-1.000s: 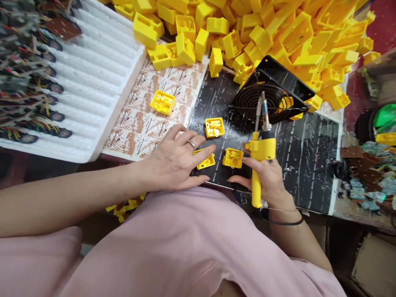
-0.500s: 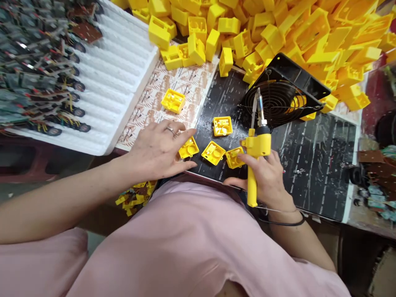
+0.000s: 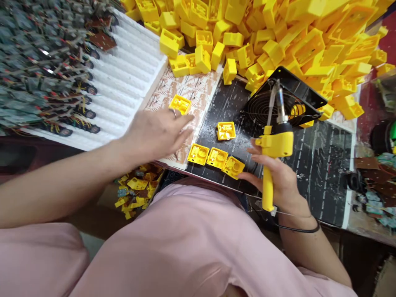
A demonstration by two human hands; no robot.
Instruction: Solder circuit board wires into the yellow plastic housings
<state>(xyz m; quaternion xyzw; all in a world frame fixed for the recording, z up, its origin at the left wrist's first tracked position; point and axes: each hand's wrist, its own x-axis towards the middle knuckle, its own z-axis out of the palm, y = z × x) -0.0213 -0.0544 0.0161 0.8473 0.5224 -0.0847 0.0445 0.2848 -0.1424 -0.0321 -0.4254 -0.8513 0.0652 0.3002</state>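
My right hand (image 3: 283,179) holds a yellow soldering gun (image 3: 276,144) by its handle, hot tip pointing up and away from me; some of its fingers are stretched out. Just beyond that tip lies a black fan with a round wire guard (image 3: 266,105). My left hand (image 3: 157,132), blurred by motion, hovers with fingers apart beside a small yellow plastic case (image 3: 181,104) on the patterned sheet. Three similar open cases, the left one (image 3: 199,154), the middle one (image 3: 217,158) and the right one (image 3: 234,167), sit in a row. Another case (image 3: 226,130) lies behind them.
A big heap of yellow casings (image 3: 235,39) fills the back. At left, a white foam tray (image 3: 136,53) bears many wired circuit boards (image 3: 37,70). Below the bench edge is a box of yellow parts (image 3: 139,189). Brown and green boards (image 3: 375,177) lie at right.
My left hand has lifted off the front cases and moved back toward the single case. The three front cases now stand closer in a row. My right hand has shifted right with the soldering gun.
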